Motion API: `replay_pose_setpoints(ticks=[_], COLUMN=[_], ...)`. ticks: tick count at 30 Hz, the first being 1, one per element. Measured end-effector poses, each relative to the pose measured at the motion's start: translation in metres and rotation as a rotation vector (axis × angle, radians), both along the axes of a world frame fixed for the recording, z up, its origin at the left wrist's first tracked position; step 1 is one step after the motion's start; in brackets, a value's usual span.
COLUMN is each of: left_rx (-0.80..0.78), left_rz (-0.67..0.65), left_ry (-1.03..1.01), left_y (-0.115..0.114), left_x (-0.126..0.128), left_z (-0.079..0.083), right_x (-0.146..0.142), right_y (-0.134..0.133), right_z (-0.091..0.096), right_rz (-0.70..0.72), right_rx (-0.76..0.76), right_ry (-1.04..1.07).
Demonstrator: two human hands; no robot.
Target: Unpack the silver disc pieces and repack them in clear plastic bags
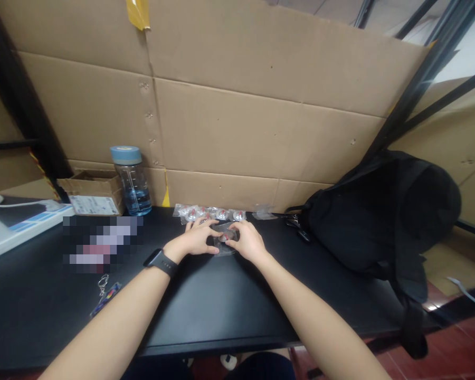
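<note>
A small clear plastic bag (226,250) lies on the black table between my hands. Inside or on top of it is a small round silver piece with a red part (224,237); which of the two I cannot tell. My right hand (248,241) has its thumb and index finger closed round the piece's right side. From the left, my left hand (198,238) touches the bag's edge with fingers apart, thumb and index finger on either side of a gap. Just behind, several similar silver-and-red pieces in clear bags (222,214) lie in a row.
A water bottle (133,182) and an open cardboard box (97,195) stand back left, near a white power strip (27,229). A keyring (105,295) lies by my left forearm. A black backpack (376,216) fills the right side. Cardboard (237,132) walls the back.
</note>
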State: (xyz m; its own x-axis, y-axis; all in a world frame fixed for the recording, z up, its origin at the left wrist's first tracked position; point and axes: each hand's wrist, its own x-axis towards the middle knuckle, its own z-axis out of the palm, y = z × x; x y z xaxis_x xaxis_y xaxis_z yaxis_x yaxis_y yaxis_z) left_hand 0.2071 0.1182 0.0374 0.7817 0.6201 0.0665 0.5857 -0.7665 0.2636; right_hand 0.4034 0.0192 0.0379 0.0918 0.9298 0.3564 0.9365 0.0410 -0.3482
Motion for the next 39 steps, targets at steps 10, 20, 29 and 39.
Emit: replay_pose_setpoints(ticks=[10,20,29,39], left_rx=[0.056,0.210,0.153,0.041], left_rz=[-0.063,-0.029,-0.053,0.200], left_ry=[-0.064,-0.234,-0.248,-0.245], left_y=[-0.003,-0.004,-0.013,-0.008], left_x=[0.004,0.003,0.011,0.015], left_z=[-0.002,0.009,0.005,0.002], right_x=[-0.003,0.040,0.037,0.041], right_y=[0.017,0.009,0.011,0.020], right_z=[-0.010,0.012,0.007,-0.005], right_rz=[0.017,0.381,0.410,0.238], right_rx=[0.091,0.045,-0.007,-0.010], right_ry=[-0.044,0.203,0.159,0.138])
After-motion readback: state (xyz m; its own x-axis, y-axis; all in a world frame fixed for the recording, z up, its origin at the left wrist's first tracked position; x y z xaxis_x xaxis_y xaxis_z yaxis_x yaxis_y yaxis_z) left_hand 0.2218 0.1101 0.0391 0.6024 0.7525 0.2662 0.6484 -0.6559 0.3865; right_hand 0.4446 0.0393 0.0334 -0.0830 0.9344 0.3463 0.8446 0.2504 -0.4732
